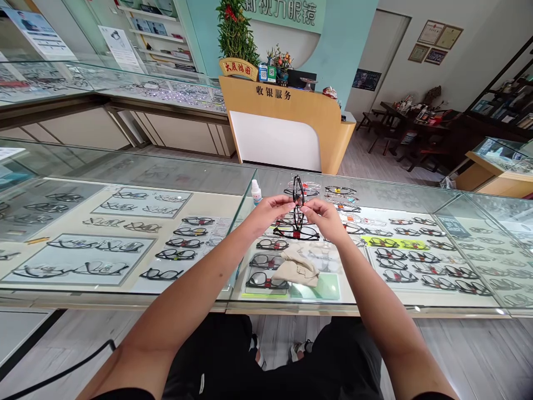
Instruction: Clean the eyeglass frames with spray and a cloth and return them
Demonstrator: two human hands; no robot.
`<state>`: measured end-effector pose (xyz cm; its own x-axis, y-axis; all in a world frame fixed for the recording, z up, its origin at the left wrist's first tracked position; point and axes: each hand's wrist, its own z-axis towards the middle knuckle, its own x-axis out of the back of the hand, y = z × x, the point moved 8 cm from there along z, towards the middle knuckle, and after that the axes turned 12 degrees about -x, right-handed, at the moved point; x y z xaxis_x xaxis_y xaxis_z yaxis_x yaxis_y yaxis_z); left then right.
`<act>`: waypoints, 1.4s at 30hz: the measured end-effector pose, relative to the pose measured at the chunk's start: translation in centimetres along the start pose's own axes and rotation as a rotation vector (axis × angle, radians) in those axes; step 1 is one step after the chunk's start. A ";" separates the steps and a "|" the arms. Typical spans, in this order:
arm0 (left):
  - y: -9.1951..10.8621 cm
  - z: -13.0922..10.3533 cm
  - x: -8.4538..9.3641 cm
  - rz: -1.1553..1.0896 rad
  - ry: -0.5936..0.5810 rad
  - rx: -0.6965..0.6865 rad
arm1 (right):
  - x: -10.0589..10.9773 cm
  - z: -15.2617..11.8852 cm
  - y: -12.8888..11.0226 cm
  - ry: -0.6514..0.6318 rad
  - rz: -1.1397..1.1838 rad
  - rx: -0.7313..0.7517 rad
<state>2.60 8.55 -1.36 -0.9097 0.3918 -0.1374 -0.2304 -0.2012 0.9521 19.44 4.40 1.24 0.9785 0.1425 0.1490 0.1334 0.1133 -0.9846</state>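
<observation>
A pair of black-framed eyeglasses [297, 188] is held turned on end above the glass counter. My left hand [270, 212] pinches it from the left with thumb and fingertips. From the other side, the fingertips of my right hand [326, 218] also close on the frame near its middle. A cream drawstring pouch [293, 269] lies on the glass below my hands, with a pale green cloth [322, 286] beside it. Just behind my left hand stands a small white bottle [255, 192].
Rows of eyeglass frames [184, 243] lie inside the glass display counter [195, 172], left and right of my hands. Its front edge runs just ahead of my legs. Beyond it are a wooden cashier desk [287, 111] with plants and, at right, a dark table [420, 119] with stools.
</observation>
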 end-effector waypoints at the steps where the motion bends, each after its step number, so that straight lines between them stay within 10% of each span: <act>1: 0.0 0.0 0.0 0.006 0.007 -0.005 | 0.0 0.0 -0.1 -0.004 -0.005 0.001; 8: 0.8 0.3 1.1 0.102 0.127 -0.042 | 1.7 -0.5 -0.4 0.170 -0.193 0.051; 16: 2.0 0.1 1.7 0.312 0.099 -0.092 | 7.3 -1.7 -2.2 0.686 -0.610 0.155; 21: 1.6 -0.2 1.3 0.319 0.130 -0.135 | 7.1 -3.7 -4.2 0.880 -0.587 0.353; 28: 1.7 -0.9 -0.4 0.261 0.128 -0.185 | 1.1 -1.7 -1.4 0.418 -0.410 0.144; 42: 1.1 -1.3 -1.3 0.228 0.125 -0.173 | 1.0 -1.4 -0.8 0.376 -0.270 0.110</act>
<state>3.06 6.69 -0.50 -0.9776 0.2080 0.0319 -0.0610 -0.4254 0.9029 20.49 3.05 2.07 0.9027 -0.2703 0.3348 0.3935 0.2037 -0.8965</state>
